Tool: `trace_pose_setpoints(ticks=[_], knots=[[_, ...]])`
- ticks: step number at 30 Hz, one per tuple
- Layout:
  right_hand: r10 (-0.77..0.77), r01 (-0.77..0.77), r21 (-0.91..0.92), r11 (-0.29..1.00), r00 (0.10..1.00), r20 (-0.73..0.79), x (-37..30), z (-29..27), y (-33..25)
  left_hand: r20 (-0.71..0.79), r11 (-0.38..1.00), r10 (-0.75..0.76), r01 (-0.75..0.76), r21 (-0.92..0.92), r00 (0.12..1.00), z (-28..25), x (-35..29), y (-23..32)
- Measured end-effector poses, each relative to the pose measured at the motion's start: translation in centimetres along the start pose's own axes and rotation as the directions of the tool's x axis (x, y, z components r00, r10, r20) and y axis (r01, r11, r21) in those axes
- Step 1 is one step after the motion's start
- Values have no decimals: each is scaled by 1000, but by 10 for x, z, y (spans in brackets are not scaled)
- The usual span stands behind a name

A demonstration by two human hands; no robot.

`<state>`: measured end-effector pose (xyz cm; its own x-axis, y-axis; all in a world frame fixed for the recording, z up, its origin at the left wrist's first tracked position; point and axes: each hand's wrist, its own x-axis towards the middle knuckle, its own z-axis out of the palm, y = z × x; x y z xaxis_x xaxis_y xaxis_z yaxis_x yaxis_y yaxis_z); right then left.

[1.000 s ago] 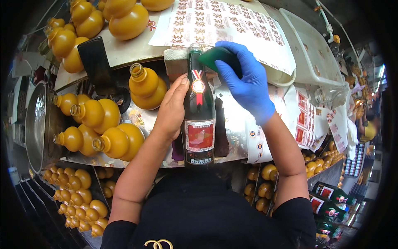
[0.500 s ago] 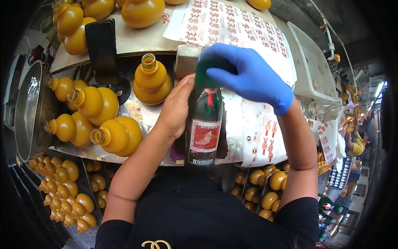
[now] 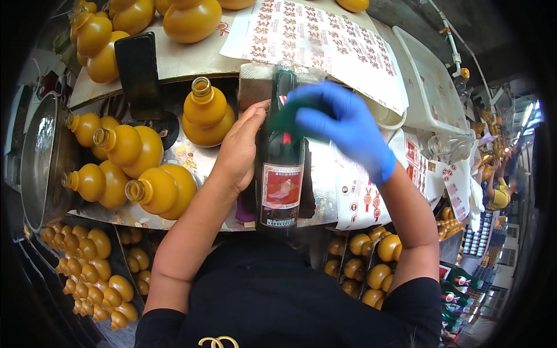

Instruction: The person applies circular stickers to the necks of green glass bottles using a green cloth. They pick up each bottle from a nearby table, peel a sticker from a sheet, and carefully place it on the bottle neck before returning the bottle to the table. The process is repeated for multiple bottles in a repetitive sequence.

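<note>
- Green glass bottle (image 3: 281, 153) lies at the near edge of the worktop (image 3: 328, 185), its base toward the person;
- gloved right hand (image 3: 348, 124) has its grip closed round a green pad (image 3: 285, 118) above the red ribbon sticker (image 3: 287, 138); blur hides whether they touch;
- bare left hand (image 3: 243, 145) braces the bottle's left side; how firmly its grip holds cannot be told;
- step in hand seems to be pressing the sticker; next move calls for steady, even pressure;
- red pictorial label (image 3: 282, 185) bears small print; the paper sheet (image 3: 316, 35) carries rows of reddish characters.
</note>
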<state>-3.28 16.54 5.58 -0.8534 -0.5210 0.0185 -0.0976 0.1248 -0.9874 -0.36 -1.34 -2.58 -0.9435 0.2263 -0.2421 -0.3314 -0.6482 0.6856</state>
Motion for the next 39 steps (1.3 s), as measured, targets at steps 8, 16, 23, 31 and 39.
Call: trace_pose_setpoints(ticks=[8,16,23,31,39], knots=[[-327,298,-153,942,917,-227,1,6,19,-48,996,-17,21,84,999,5,-6,9],[-253,158,-237,959,851,-459,13,6,21,-76,929,29,1,370,997,24,12,21],[-228,112,-271,956,864,-448,3,11,40,-16,950,77,-68,304,997,18,15,16],[-427,251,-409,877,799,-423,7,9,38,2,942,64,-61,330,998,16,15,17],[-281,224,-437,871,957,-69,42,-14,1,-42,989,20,-14,150,999,11,16,16]])
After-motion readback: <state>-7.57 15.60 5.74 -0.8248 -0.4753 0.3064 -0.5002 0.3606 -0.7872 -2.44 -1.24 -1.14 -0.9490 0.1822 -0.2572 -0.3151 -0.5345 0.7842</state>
